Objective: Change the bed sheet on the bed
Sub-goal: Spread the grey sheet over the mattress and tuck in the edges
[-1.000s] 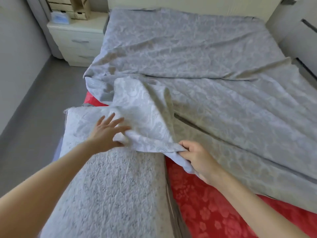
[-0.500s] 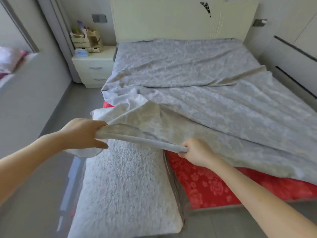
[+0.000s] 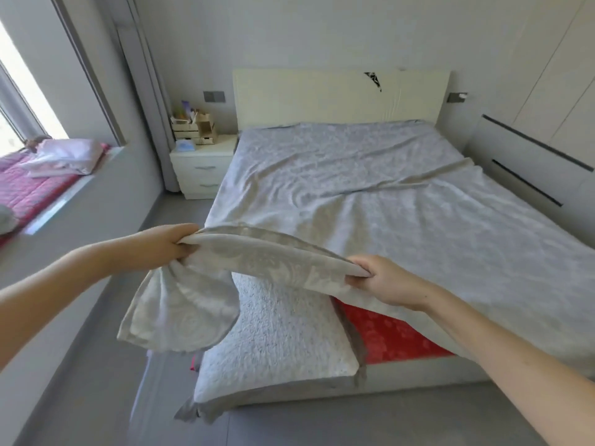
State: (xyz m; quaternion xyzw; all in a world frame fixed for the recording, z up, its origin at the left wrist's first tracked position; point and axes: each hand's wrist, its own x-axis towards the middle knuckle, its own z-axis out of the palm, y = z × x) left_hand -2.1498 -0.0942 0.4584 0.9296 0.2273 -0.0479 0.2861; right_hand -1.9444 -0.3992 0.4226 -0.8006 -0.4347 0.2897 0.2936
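A grey patterned bed sheet (image 3: 370,201) lies wrinkled across the bed, up to the cream headboard (image 3: 322,98). Its near edge is lifted off the mattress. My left hand (image 3: 164,244) grips that edge at the left, and a loose corner of sheet hangs below it. My right hand (image 3: 383,278) grips the same edge further right. Under the raised edge a red flowered mattress cover (image 3: 392,336) shows at the foot. A white quilted pillow (image 3: 277,333) with a grey border lies on the bed's near left corner.
A white nightstand (image 3: 201,165) with wooden organisers stands left of the bed. Grey floor (image 3: 106,365) runs along the left side. A window ledge (image 3: 48,175) with pink bedding is at far left. A white wardrobe (image 3: 531,169) lines the right.
My left hand went from flat on the sheet to gripping its edge. Both hands have raised the edge higher, and my view has pulled back and up to take in the whole bed.
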